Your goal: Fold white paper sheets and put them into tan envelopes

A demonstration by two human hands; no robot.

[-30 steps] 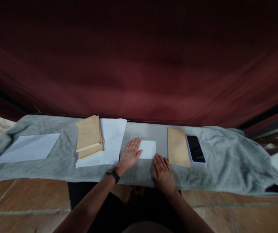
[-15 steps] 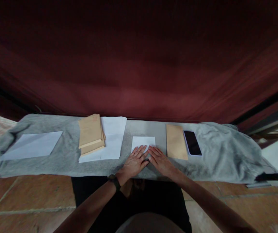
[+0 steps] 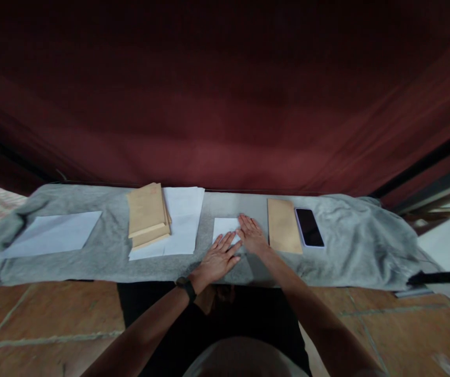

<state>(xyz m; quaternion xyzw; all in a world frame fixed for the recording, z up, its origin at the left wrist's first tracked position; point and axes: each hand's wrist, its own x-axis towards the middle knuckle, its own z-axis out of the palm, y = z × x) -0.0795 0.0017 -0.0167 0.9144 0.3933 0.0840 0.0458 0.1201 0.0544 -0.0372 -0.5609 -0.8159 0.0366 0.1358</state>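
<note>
My left hand (image 3: 217, 259) lies palm down, fingers stretched out, fingertips on the near part of a small white paper (image 3: 225, 225); my right hand (image 3: 251, 234) is also flat and stretched out, set a bit farther off, over the paper's right side; neither hand is clamped on anything; the two are close together, can't tell if the fingers touch; paper sits in the middle, flat on a grey cloth (image 3: 111, 267); black watch (image 3: 186, 289) on my left wrist; to the right of the paper, a single brown envelope (image 3: 283, 225) lies flat, with a phone (image 3: 310, 228), dark screen up, just beside its right edge; to the left, a few overlapping brown envelopes (image 3: 146, 209) rest partly over white sheets (image 3: 183, 222); well apart at the far left end, another white sheet (image 3: 54, 233) on the cloth; dark red fabric (image 3: 225, 136) hangs along the far side; near side shows my dark trousers (image 3: 256, 314) and a tiled floor (image 3: 52, 314).
</note>
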